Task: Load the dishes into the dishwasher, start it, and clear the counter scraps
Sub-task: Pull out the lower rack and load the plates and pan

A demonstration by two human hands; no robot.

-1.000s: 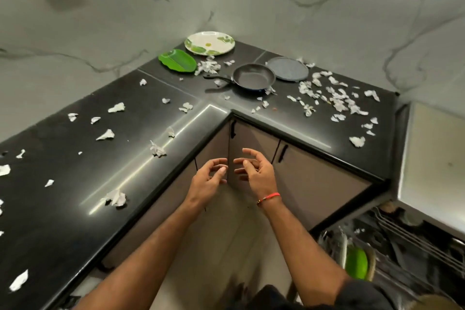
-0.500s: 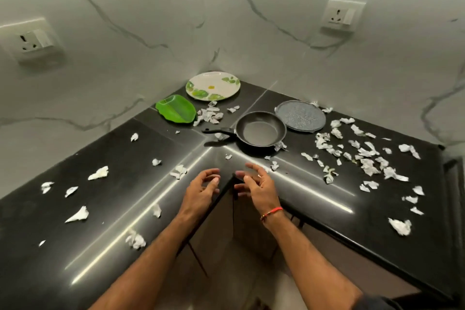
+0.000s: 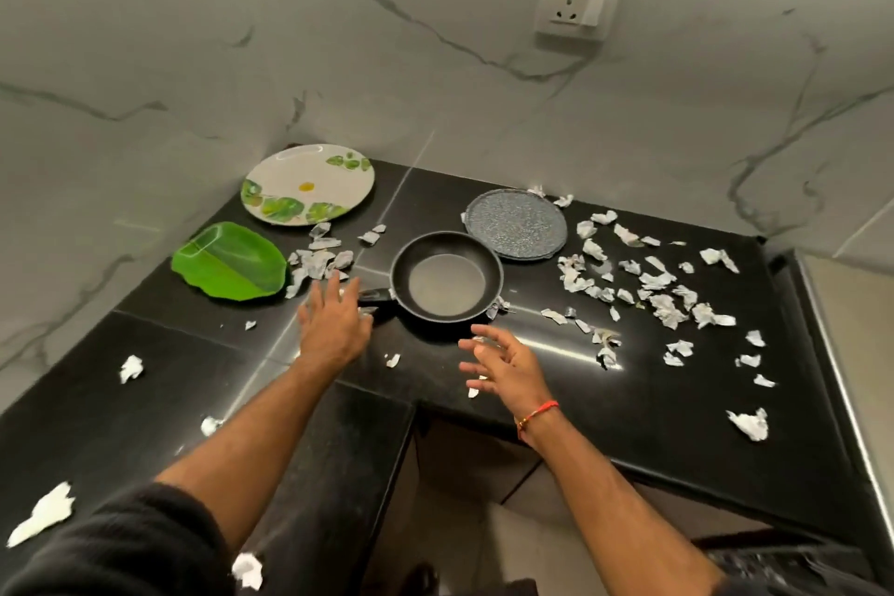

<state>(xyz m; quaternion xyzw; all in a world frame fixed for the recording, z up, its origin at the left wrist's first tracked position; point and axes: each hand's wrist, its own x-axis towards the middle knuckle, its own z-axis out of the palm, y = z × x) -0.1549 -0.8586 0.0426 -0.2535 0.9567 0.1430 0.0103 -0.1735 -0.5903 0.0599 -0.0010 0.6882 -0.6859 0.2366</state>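
Observation:
A small black frying pan (image 3: 447, 276) sits on the black corner counter (image 3: 604, 407), its handle pointing left. My left hand (image 3: 334, 327) hovers with fingers spread right over that handle, hiding most of it. My right hand (image 3: 505, 365) is held open just in front of the pan, touching nothing. Behind the pan lie a grey speckled plate (image 3: 516, 224), a white plate with green leaves (image 3: 308, 184) and a green leaf-shaped plate (image 3: 231, 262). Torn paper scraps (image 3: 663, 290) are strewn over the counter.
More scraps (image 3: 317, 259) lie piled between the green plate and the pan. Marble walls meet in the corner behind the dishes, with a wall socket (image 3: 578, 5) at the upper right. Cabinet fronts (image 3: 464, 465) show below the counter edge.
Both hands rose from in front of the cabinets and reached forward over the counter towards the pan. The view tilted up, and the open dishwasher left the frame.

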